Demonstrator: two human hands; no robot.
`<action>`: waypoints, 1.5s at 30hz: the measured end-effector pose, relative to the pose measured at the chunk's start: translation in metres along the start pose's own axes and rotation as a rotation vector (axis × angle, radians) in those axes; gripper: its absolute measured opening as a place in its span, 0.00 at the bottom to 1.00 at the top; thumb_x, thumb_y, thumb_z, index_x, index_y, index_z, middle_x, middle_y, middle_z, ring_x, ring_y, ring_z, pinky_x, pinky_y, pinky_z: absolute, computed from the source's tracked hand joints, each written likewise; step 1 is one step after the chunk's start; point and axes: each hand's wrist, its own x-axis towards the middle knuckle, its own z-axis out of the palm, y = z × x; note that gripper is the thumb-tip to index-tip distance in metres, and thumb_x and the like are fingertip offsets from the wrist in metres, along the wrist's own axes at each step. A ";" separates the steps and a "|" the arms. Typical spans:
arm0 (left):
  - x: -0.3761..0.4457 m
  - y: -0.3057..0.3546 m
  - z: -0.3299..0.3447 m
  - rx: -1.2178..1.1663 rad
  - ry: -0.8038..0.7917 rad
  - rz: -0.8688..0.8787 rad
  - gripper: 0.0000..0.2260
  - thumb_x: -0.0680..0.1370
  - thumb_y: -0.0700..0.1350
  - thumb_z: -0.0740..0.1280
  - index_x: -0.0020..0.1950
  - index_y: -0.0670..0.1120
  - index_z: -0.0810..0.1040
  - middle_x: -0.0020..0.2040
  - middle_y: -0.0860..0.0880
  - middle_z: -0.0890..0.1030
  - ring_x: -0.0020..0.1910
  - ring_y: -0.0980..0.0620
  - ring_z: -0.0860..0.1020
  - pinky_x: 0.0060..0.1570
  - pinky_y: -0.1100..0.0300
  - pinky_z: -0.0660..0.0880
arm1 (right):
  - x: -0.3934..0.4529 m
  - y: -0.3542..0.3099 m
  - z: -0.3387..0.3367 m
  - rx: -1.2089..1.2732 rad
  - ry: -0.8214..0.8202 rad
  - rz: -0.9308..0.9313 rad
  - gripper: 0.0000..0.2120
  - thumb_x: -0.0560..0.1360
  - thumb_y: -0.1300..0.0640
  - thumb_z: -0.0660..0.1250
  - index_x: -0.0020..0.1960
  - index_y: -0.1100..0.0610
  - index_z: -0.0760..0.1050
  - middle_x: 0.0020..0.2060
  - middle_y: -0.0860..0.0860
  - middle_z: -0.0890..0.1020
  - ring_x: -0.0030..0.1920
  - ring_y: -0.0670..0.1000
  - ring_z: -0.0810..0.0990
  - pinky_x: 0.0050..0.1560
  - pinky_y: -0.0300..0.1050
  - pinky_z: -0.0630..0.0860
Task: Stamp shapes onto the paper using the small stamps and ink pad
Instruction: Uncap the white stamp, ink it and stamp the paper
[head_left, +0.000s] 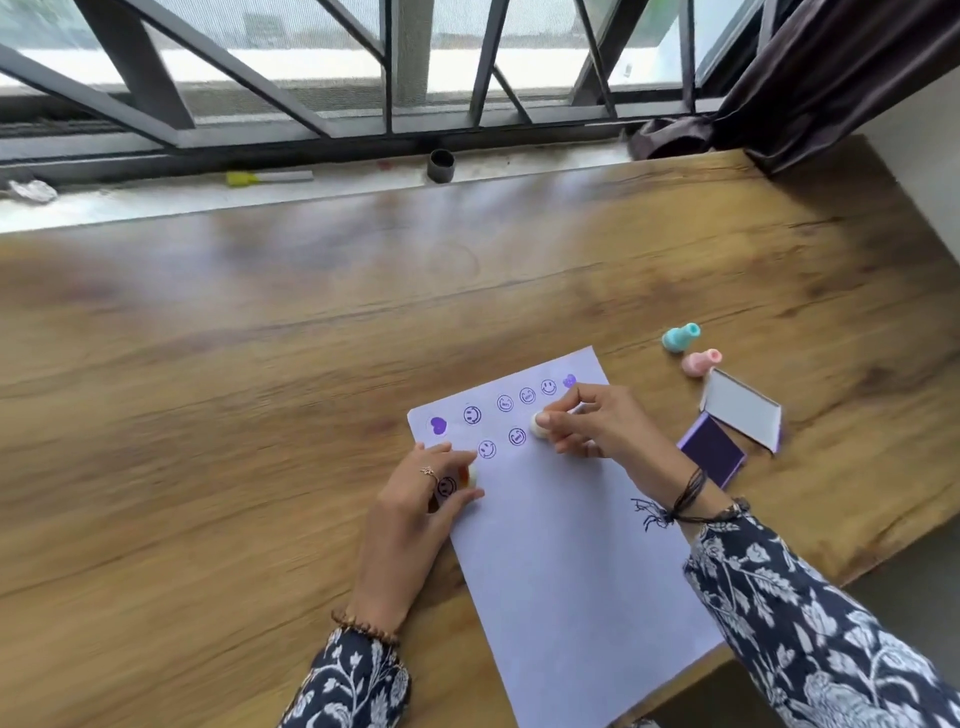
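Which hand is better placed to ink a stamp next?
Right. The right hand pinches a white stamp and is nearer the open ink pad; the left hand is farther away.

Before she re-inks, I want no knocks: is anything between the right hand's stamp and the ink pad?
Nothing visible. The white stamp in the right hand has bare paper and table between it and the open ink pad.

Right hand (587, 423) pinches white stamp (537, 426) on paper (561, 545); left hand (421, 499) holds orange stamp (471, 475); ink pad (714, 452) open alongside.
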 end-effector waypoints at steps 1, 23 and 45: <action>0.000 -0.001 0.000 -0.006 -0.002 -0.004 0.14 0.70 0.42 0.73 0.54 0.50 0.78 0.54 0.58 0.79 0.60 0.60 0.74 0.68 0.64 0.62 | 0.003 0.001 -0.001 0.007 -0.010 0.026 0.05 0.69 0.65 0.72 0.39 0.61 0.75 0.30 0.54 0.80 0.22 0.41 0.77 0.25 0.30 0.72; -0.002 0.000 0.003 -0.053 0.023 0.013 0.14 0.72 0.47 0.68 0.57 0.52 0.77 0.53 0.56 0.81 0.57 0.59 0.77 0.67 0.55 0.66 | 0.024 -0.003 -0.016 0.027 -0.216 0.241 0.08 0.71 0.63 0.71 0.37 0.59 0.72 0.28 0.51 0.79 0.26 0.44 0.76 0.32 0.42 0.82; 0.002 0.025 -0.006 -0.125 0.066 -0.110 0.16 0.64 0.38 0.77 0.48 0.53 0.81 0.51 0.58 0.81 0.55 0.71 0.74 0.59 0.67 0.69 | -0.037 -0.006 -0.052 0.395 -0.071 -0.066 0.05 0.70 0.60 0.70 0.40 0.62 0.76 0.28 0.51 0.80 0.29 0.47 0.80 0.33 0.40 0.80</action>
